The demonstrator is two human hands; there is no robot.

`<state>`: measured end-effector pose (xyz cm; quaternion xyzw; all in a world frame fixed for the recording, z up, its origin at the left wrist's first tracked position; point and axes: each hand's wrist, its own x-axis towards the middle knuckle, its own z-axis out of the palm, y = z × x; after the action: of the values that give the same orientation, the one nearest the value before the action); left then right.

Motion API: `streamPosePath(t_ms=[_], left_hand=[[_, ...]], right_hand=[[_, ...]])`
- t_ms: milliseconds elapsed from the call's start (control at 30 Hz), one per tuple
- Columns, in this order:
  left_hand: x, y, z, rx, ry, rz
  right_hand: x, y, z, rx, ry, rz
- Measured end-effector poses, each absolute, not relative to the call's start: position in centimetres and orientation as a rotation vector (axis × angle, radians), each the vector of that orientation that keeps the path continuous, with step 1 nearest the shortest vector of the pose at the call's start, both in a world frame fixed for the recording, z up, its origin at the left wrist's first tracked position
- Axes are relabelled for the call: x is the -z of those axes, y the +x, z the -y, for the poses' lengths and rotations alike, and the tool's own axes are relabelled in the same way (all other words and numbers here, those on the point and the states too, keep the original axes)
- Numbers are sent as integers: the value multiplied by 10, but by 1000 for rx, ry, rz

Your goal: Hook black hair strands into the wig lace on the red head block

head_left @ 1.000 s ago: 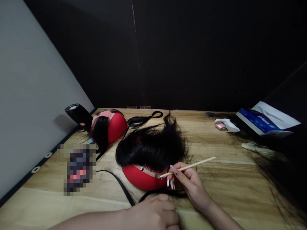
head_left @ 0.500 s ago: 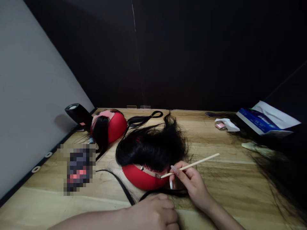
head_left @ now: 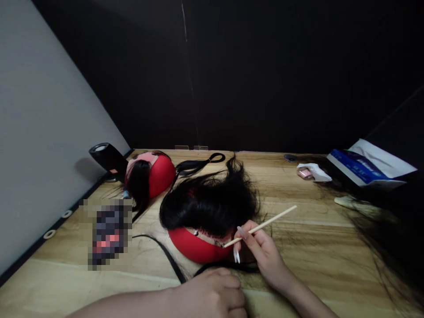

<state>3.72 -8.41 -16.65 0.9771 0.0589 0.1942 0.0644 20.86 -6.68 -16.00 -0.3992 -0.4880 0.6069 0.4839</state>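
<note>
My right hand [head_left: 256, 247] pinches a thin pale wooden stick [head_left: 273, 219], which looks like the handle of a wig hook needle. Its lower end meets the light lace edge [head_left: 212, 240] of a wig cap on a red dome-shaped block [head_left: 190, 247]. Long black hair [head_left: 205, 205] covers the block's far side and spreads over the table behind it. Below the block, my left hand [head_left: 220, 291] is closed, knuckles up; whatever its fingers hold is hidden. A lock of black hair [head_left: 168, 256] runs along the table towards it, and more dark hair lies between both hands.
At back left, a second red block [head_left: 162, 174] bears a cap and hair, beside a black cylinder [head_left: 107, 157]. A tied hair bundle [head_left: 195, 165] lies behind. Right are a tissue pack [head_left: 361, 168], a small wrapped item [head_left: 304, 173] and loose hair [head_left: 371, 234]. A blurred patch [head_left: 107, 234] covers something left.
The stick's upper end has shifted slightly left and up, and its lower tip slightly right, as my right hand tilts a little. My left hand stays nearly still.
</note>
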Motion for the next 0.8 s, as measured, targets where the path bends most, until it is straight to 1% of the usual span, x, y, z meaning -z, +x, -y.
streamPosePath(t_ms=[100, 300, 467, 800], left_hand=[[166, 39, 84, -601, 2951, -192], [155, 38, 83, -797, 2933, -187], [146, 37, 81, -670, 2955, -193], [134, 37, 79, -637, 2918, -225]], right_hand=[[162, 205, 68, -1483, -961, 1174], [163, 202, 68, -1522, -952, 1140], [164, 202, 67, -1539, -958, 1104], [163, 197, 67, -1552, -1014, 1034]])
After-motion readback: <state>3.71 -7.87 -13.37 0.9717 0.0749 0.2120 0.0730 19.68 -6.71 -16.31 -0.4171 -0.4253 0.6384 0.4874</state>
